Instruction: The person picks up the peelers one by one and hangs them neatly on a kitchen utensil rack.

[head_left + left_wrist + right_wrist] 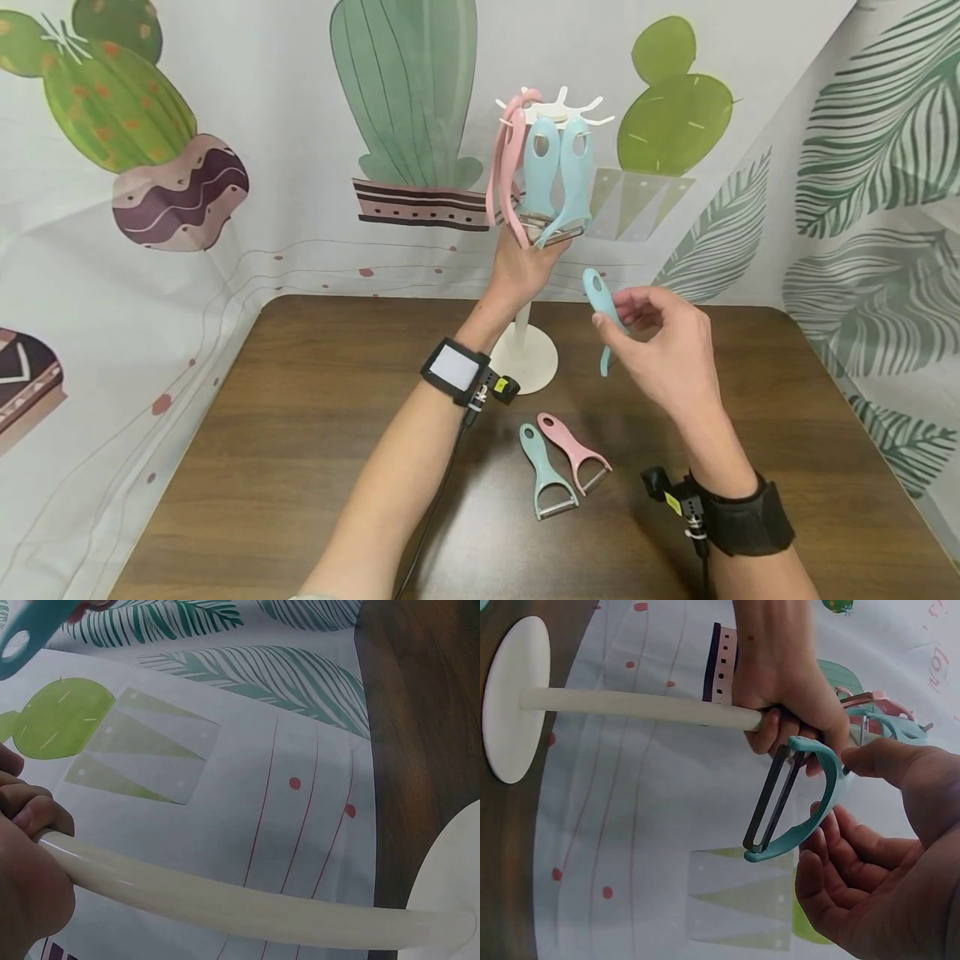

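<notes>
My left hand [522,265] grips the pole [187,892] of a white stand, just under its hook ring [558,110]. On the ring's hooks hang pink peelers [513,158] at the left and blue peelers [576,162] in front, blades down. My right hand [667,342] pinches another blue peeler [602,296] by its handle between thumb and fingers, to the right of the stand. Its handle hole points up and its head points down in the head view. The right wrist view shows that peeler's metal blade [769,799] and curved frame.
A green peeler [536,454] and a pink peeler [566,437] lie side by side on the brown wooden table [315,433]. Behind them stands the round base [536,367] of the stand. A cloth printed with cacti and leaves [285,125] hangs behind the table.
</notes>
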The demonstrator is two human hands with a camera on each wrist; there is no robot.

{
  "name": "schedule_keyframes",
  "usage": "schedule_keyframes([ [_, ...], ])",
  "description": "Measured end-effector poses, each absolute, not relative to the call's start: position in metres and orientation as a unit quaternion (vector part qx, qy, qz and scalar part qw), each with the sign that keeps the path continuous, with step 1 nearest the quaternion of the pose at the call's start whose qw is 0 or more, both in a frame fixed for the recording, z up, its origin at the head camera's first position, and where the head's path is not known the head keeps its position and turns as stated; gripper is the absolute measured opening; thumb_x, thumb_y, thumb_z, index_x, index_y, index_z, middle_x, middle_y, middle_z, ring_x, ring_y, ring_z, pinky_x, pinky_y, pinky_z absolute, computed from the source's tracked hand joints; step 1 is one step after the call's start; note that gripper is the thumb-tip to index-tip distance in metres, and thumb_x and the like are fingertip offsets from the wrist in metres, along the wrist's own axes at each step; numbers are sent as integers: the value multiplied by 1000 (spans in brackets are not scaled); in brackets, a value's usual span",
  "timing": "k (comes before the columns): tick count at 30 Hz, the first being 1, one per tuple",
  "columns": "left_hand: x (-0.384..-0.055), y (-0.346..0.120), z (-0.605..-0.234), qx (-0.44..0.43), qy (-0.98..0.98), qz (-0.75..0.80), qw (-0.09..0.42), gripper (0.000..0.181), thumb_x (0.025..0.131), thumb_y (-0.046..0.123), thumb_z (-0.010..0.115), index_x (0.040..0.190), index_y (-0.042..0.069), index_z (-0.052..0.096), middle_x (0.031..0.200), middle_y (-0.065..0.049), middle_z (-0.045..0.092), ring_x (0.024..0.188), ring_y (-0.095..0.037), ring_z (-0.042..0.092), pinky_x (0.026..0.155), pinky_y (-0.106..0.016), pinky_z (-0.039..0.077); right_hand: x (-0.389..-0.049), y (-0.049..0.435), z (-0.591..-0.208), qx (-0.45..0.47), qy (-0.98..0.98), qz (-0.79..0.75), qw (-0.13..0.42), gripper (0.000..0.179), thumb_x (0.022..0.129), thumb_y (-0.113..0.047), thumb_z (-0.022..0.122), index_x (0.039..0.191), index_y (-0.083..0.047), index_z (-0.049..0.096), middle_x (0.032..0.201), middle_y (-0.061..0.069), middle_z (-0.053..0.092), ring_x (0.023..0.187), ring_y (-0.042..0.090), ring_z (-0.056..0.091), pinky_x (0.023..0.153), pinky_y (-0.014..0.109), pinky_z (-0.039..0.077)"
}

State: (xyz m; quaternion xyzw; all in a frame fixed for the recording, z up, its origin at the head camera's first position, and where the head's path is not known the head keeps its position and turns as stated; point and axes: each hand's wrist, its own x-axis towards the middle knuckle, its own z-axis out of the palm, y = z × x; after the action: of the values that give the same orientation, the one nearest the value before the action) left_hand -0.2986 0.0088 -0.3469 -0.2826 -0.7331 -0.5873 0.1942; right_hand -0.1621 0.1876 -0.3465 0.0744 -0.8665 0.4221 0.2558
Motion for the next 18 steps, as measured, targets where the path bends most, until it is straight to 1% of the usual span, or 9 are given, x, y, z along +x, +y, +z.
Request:
schedule_keyframes([
  [6,-299,9,-347,-281,-738,-580,199,57,99,8,70,150,0,47,145,-15,59,132,-19,57,110,-22,39,-165,181,-332,84,-850,444,270,20,88,-16,85,105,-6,79,88,5,75,79,18,66,72,17,52],
  [7,-300,9,-347,-280,-739,-578,201,56,98,8,71,149,0,48,144,-15,60,131,-20,58,109,-22,40,-165,180,-329,86,-847,447,273,20,88,-16,85,105,-6,79,88,5,75,79,18,66,72,18,52],
  [14,-299,8,-347,-276,-746,-573,198,53,97,9,73,144,-1,50,138,-16,62,130,-22,59,109,-23,40,-170,173,-316,94,-828,474,286,23,87,-14,87,108,-6,79,91,4,74,78,10,66,73,16,52],
  [18,-299,8,-348,-279,-746,-572,198,53,98,8,72,144,-2,49,138,-17,61,132,-23,59,111,-22,39,-175,169,-312,103,-817,487,293,24,87,-13,87,108,-6,79,91,4,73,77,9,66,74,17,52],
])
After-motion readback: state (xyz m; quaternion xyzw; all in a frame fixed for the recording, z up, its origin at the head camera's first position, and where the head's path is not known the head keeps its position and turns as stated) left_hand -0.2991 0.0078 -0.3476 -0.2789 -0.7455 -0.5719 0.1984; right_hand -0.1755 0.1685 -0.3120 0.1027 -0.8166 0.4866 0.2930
